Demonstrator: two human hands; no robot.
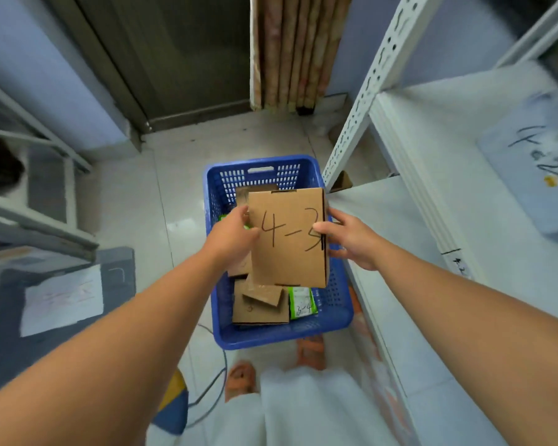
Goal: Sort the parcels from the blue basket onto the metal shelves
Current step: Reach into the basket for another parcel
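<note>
- While it is held above the basket [258, 170], the box [287, 236] marked "4-3" is gripped on both sides, with the written face turned up.
- Left hand [236, 235]: clamped on the box's left edge, with the fingers hidden behind it.
- Right hand [348, 239]: clamped on the right edge, with the thumb laid on the top face.
- The basket is set on the floor, just beside the upright [368, 91] of the right shelf [409, 317].
- Smaller cartons [260, 304] and a green-and-white packet [302, 302] are seen in the basket, below the held box.
- A white parcel [535, 162] with handwriting is seen on the upper right shelf board.
- A grey parcel [62, 297] with a white label is seen at the left.
</note>
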